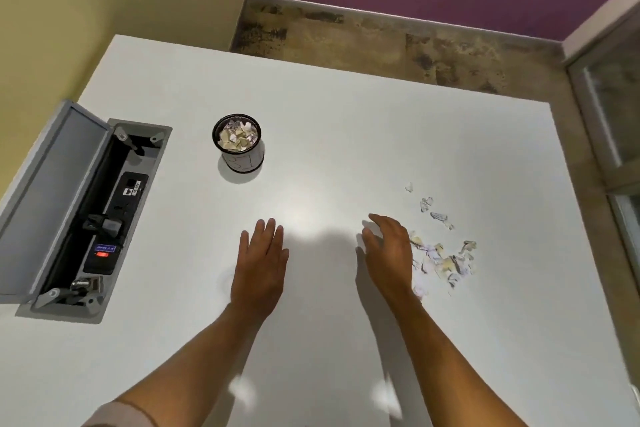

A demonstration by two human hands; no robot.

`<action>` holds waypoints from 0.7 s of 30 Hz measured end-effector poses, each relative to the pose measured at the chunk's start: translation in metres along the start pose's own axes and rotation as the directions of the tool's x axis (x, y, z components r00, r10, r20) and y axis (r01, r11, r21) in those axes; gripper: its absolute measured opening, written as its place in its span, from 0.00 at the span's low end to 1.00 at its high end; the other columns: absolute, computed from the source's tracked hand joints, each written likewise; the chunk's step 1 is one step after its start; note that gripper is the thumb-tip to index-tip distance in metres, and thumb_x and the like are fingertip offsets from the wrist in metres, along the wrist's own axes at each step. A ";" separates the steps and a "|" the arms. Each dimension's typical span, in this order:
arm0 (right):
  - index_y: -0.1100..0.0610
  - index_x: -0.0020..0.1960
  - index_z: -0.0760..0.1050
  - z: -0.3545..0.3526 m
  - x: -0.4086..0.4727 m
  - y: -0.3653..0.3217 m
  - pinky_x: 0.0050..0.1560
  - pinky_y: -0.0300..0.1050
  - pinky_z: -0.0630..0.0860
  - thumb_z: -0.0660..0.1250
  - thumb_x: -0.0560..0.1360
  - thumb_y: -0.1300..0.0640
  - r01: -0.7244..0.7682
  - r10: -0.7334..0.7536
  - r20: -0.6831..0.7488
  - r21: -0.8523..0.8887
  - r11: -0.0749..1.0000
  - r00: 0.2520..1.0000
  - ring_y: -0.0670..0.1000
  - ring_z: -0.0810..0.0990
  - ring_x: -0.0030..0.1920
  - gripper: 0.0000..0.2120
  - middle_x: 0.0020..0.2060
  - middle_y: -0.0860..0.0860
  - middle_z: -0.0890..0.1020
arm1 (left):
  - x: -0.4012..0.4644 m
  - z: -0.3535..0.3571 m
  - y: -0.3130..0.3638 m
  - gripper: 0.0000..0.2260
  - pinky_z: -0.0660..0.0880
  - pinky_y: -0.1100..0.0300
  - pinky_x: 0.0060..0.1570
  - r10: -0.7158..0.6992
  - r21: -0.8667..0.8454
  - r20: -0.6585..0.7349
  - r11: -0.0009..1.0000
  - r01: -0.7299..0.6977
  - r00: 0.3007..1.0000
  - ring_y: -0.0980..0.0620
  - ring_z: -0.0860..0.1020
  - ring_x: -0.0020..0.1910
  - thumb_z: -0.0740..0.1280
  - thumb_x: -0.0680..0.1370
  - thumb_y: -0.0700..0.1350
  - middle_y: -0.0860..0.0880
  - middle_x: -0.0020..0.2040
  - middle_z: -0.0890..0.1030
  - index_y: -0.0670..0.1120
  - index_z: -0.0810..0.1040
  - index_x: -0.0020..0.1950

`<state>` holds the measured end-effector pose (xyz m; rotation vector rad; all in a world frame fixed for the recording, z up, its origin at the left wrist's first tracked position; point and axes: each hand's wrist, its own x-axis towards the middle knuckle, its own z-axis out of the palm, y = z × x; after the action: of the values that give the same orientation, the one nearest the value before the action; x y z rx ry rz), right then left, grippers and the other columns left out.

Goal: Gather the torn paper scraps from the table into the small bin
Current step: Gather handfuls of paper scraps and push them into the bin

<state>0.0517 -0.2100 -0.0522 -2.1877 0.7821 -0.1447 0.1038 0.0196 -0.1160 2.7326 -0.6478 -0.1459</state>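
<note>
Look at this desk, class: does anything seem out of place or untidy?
Yes. Torn paper scraps lie scattered on the white table beside the right hand, far from the small bin, which already holds scraps. The cable hatch at the left stands open.

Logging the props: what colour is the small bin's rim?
Black, above a white body; the small bin shows best in the head view.

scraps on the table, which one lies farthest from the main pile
The single small scrap at the far end of the trail. It lies alone beyond the other loose scraps, farthest from the main pile beside the right hand.
</note>
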 end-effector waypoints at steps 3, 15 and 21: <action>0.55 0.68 0.72 -0.018 -0.030 0.036 0.68 0.42 0.62 0.62 0.79 0.53 -0.045 0.041 -0.061 -0.077 0.996 0.997 0.49 0.68 0.69 0.19 0.67 0.48 0.75 | -0.012 0.010 0.038 0.22 0.53 0.44 0.75 0.048 -0.085 0.071 0.995 -0.042 0.996 0.45 0.57 0.78 0.52 0.83 0.50 0.46 0.77 0.64 0.44 0.65 0.75; 0.59 0.79 0.42 -0.040 -0.153 0.146 0.78 0.52 0.45 0.41 0.78 0.34 -0.292 0.255 -0.143 -0.472 0.832 0.956 0.53 0.47 0.79 0.39 0.79 0.56 0.49 | -0.021 0.049 0.098 0.28 0.48 0.40 0.76 0.220 0.086 0.221 0.966 -0.244 0.950 0.46 0.49 0.80 0.52 0.82 0.58 0.46 0.80 0.55 0.45 0.57 0.79; 0.63 0.78 0.48 -0.016 -0.141 0.142 0.74 0.68 0.47 0.44 0.79 0.35 -0.294 0.272 -0.126 -0.568 0.769 0.954 0.57 0.49 0.78 0.39 0.78 0.59 0.54 | -0.021 0.049 0.100 0.29 0.45 0.42 0.77 0.198 0.095 0.230 0.970 -0.224 0.953 0.48 0.46 0.80 0.49 0.82 0.59 0.48 0.80 0.52 0.46 0.54 0.80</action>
<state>-0.1362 -0.2095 -0.1225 -2.5973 1.3048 0.2471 0.0347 -0.0695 -0.1282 2.7602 -1.0371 -0.3726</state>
